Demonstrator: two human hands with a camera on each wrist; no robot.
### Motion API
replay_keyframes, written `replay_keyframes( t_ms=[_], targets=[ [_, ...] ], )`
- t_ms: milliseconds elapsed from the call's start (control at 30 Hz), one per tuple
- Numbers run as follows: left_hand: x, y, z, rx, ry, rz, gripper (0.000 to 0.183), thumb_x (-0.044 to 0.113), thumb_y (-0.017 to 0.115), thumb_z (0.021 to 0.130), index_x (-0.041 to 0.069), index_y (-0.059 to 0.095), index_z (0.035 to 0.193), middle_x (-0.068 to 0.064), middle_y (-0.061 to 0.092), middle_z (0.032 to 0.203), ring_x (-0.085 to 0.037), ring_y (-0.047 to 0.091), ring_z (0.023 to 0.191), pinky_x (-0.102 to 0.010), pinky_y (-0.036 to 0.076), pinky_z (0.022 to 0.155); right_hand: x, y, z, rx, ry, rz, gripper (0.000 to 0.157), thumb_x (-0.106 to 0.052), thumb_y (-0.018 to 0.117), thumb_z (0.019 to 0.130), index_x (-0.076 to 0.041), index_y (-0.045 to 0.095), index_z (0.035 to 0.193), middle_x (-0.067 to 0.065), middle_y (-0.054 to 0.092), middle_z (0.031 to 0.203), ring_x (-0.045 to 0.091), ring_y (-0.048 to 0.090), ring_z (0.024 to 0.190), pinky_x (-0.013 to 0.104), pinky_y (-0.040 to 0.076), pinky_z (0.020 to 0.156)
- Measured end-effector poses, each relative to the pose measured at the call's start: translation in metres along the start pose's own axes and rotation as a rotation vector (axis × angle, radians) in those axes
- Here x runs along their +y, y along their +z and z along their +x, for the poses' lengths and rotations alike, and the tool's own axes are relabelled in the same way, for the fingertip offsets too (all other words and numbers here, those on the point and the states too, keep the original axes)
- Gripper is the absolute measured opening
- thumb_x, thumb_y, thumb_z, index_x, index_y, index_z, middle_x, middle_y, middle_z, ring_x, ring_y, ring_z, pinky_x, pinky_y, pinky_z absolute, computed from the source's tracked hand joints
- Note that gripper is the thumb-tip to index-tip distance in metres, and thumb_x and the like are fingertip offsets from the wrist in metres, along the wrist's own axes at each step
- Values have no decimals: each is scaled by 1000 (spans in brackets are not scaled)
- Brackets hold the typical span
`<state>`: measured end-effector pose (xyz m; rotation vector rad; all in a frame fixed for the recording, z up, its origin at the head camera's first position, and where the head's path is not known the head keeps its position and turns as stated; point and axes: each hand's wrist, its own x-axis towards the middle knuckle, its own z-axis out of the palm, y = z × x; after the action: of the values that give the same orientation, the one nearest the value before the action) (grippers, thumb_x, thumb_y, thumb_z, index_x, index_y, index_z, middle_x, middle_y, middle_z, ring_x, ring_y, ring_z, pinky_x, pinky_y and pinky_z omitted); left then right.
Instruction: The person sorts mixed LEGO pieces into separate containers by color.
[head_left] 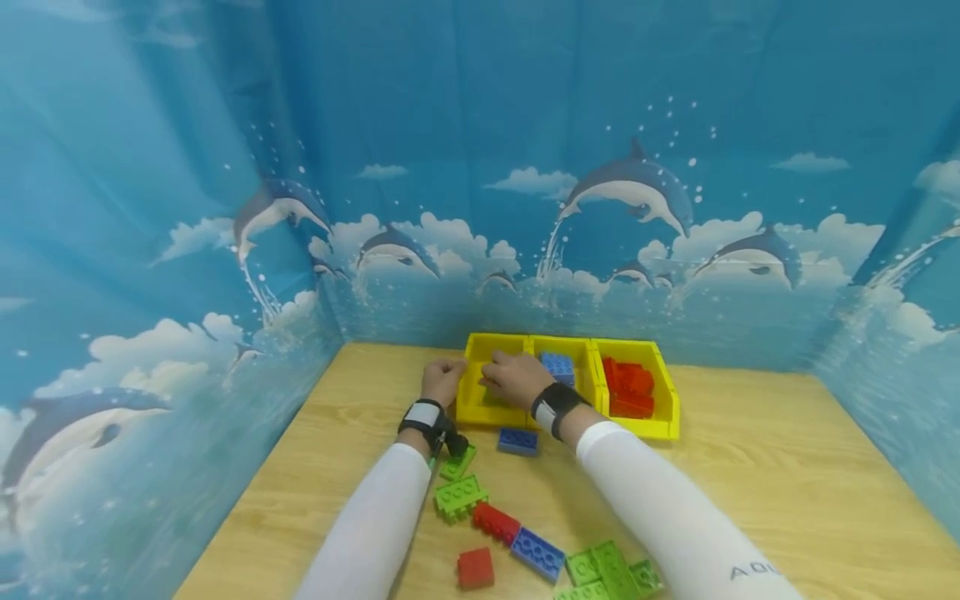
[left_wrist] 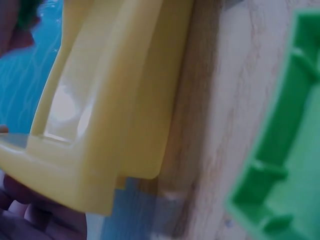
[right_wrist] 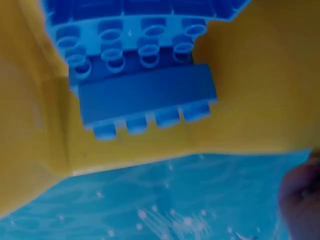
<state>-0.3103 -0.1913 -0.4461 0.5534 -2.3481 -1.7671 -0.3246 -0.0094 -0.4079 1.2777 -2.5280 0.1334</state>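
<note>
At the far side of the table, my left hand (head_left: 442,381) grips the left wall of the leftmost yellow bin (head_left: 491,415); its curled fingers (left_wrist: 42,220) show against the bin's end in the left wrist view. My right hand (head_left: 517,379) is over that same bin. A bit of a green brick (left_wrist: 27,11) shows at the right hand's fingertips in the left wrist view, mostly cut off by the frame. Blue bricks (head_left: 557,367) lie in the middle bin, seen closely as a stacked pile (right_wrist: 147,95) in the right wrist view.
Red bricks (head_left: 628,387) fill part of the right bin. Between my forearms lie a blue brick (head_left: 518,442), green bricks (head_left: 460,496), a red brick (head_left: 476,568), a red brick (head_left: 496,523) touching a blue one (head_left: 537,554), and a green cluster (head_left: 611,571). A dolphin-print curtain (head_left: 480,167) surrounds the table.
</note>
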Motion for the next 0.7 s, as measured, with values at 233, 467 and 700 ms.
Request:
replay_keyframes(
  t_ms=[233,467,700],
  targets=[
    [-2,5,-9,4,14,29,35,37,60,97,4,67,104,-11,64,103,-23,57,89,-34,47,76,4,23,8,-193,120,-132,28,-27,51,102,-20,66,124,10,57,131,34,53,122,61,30,109],
    [5,3,-13,6,31,26,41,38,58,98,1,66,113,-15,65,112,-28,60,98,-41,49,85,7,26,9,-286,130,-222,39,-31,48,104,-27,52,143,3,41,154,30,43,139,60,11,118],
    [3,-2,-8,-5,26,54,43,41,57,98,3,65,116,-15,64,114,-28,60,100,-42,49,88,3,14,-2,-210,58,-172,48,-41,46,104,-22,46,148,7,32,159,33,31,145,57,13,119]
  ],
)
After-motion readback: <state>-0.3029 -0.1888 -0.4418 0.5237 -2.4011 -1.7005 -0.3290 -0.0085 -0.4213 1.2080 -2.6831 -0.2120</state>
